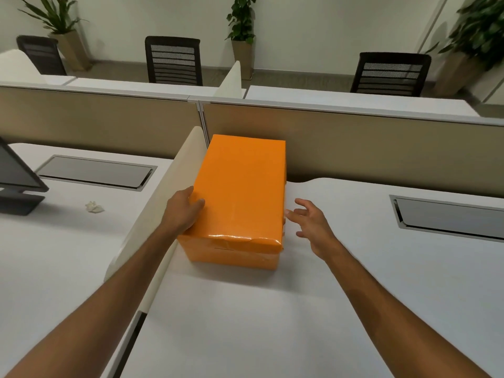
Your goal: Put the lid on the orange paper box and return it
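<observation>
The orange paper box [231, 253] stands on the white desk [272, 309], pushed against the cream side divider and reaching back to the beige partition. Its orange lid [242, 186] sits on top and covers the box; the lid's near edge is creased. My left hand [182, 211] rests on the lid's near left edge, thumb on top and fingers down the side. My right hand [313, 222] hovers just right of the box with fingers spread, its fingertips close to the lid's right side, holding nothing.
A cream divider [169, 197] runs along the box's left. A beige partition [354, 143] closes the back. A grey cable hatch [447, 216] lies at the right. On the left desk are a monitor [16, 175], a crumpled paper [94, 207] and another hatch [95, 171].
</observation>
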The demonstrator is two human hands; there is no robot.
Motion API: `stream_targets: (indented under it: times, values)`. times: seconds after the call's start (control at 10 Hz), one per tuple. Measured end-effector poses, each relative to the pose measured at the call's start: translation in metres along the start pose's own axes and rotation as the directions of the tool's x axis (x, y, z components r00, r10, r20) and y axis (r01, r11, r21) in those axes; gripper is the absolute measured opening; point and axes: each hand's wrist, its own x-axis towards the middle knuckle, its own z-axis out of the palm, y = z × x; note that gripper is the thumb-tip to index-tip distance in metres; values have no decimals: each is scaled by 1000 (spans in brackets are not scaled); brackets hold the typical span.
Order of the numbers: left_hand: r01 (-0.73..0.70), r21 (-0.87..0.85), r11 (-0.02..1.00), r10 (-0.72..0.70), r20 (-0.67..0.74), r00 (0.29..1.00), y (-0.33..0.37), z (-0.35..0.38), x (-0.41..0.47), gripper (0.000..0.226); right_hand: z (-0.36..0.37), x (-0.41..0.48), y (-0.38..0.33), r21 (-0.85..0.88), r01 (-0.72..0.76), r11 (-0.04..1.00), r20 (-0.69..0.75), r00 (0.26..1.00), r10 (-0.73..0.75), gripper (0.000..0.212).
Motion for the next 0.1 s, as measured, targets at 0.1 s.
stream_targets:
  times: [0.1]
  values:
    - [-125,85,989,126,-8,992,19,9,-21,61,-20,-14,-3,-89,73,993,-49,996,-77,54]
